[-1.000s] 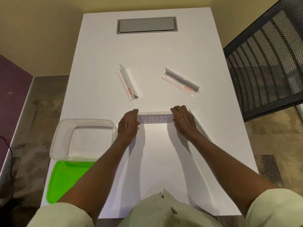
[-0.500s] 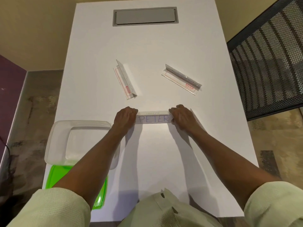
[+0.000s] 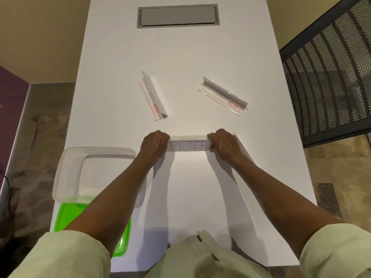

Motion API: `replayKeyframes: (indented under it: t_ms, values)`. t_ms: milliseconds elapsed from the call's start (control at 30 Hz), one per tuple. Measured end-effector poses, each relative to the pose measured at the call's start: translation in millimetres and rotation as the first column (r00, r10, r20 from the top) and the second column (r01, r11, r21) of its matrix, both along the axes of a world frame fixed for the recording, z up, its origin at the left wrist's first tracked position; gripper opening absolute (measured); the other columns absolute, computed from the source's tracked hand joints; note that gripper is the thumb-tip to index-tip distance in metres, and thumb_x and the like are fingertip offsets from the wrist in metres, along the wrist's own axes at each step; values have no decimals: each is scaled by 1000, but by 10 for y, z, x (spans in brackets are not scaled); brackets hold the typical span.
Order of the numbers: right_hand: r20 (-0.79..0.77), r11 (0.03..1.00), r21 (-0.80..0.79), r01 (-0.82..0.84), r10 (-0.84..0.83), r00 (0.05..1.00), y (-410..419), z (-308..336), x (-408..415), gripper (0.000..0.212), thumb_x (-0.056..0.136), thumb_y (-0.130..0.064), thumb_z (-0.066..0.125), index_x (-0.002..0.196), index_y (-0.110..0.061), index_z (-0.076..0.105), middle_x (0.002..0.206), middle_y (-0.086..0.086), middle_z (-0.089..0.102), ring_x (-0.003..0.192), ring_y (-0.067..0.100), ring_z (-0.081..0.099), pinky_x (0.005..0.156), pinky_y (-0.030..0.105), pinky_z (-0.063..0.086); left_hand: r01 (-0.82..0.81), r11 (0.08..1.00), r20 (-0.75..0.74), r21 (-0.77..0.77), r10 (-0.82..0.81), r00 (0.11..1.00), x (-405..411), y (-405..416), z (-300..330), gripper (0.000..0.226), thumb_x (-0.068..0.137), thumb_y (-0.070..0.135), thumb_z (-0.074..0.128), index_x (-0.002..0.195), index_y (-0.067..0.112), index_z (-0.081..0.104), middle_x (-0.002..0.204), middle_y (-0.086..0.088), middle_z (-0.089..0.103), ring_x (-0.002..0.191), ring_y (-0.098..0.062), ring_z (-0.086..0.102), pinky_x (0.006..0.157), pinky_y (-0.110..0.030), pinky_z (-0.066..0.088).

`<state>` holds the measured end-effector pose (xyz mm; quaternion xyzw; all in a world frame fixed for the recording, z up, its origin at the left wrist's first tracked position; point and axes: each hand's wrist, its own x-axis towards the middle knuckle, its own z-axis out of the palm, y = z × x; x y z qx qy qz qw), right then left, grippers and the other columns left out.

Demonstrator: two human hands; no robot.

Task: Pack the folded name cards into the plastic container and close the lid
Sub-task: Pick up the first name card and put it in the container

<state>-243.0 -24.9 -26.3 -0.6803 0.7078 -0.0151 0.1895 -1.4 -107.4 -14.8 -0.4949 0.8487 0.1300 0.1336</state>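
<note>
Your left hand (image 3: 154, 144) and right hand (image 3: 222, 144) each pinch 1 end of the PETER card (image 3: 188, 145) on the table (image 3: 180, 57). 2 more cards (image 3: 153, 96) (image 3: 222, 96) lie beyond your hands. The tub (image 3: 96, 157) sits just left of your left hand, its green lid (image 3: 69, 214) nearer you.

Left hand (image 3: 154, 144) and right hand (image 3: 223, 145) grip the ends of the "PETER" name card (image 3: 187, 145) on the white table (image 3: 180, 53).

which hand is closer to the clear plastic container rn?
Left. The left hand grips the PETER card's left end, just beyond the container's far right corner. The right hand grips the card's other end, farther right.
</note>
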Motion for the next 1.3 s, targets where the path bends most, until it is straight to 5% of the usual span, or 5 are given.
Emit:
replayKeyframes:
  t_ms: [267, 433, 900, 1167, 1300]
  values:
    - [59, 998, 46, 51, -54, 997, 74, 276, 28, 47, 80, -30, 29, 108, -10, 60, 100, 9, 67, 104, 29, 53, 83, 40, 47, -53, 998, -89, -27, 50, 995, 19, 10, 207, 22, 89, 9, 50, 104, 11, 67, 100, -17, 64, 99, -37, 59, 78, -37, 46]
    - [18, 998, -17, 54, -54, 998, 141, 462, 94, 22, 90, -20, 53, 107, -9, 61, 104, 13, 65, 106, 29, 53, 80, 37, 46, -115, 992, -168, -52, 105, 980, 93, 64, 435, 28, 85, 4, 57, 110, 10, 69, 105, -21, 66, 102, -38, 60, 82, -40, 50]
    - [19, 978, -206, -43, 47, 999, 370, 989, 516, 36, 88, -20, 64, 122, -9, 60, 107, 19, 65, 106, 34, 54, 78, 37, 47, -175, 979, -237, -104, 146, 960, 682, 325, 1115, 45, 83, 9, 73, 127, 13, 63, 125, -12, 65, 118, -30, 54, 95, -33, 43]
    - [-23, 953, -266, -145, 144, 989, 441, 1335, 1107, 29, 82, -24, 69, 105, -6, 68, 94, 18, 68, 95, 34, 58, 71, 39, 49, -275, 956, -259, -97, 243, 935, 1295, 497, 1448, 47, 80, -4, 69, 124, 10, 65, 115, -11, 71, 120, -28, 54, 96, -34, 45]
    - [-63, 953, -247, -174, 163, 985, 456, 1466, 1402, 18, 75, -23, 71, 78, -8, 64, 72, 16, 59, 80, 35, 56, 56, 31, 33, -338, 938, -238, -78, 311, 920, 1562, 558, 1545, 51, 78, -6, 68, 123, 16, 66, 105, -7, 74, 118, -24, 56, 90, -32, 46]
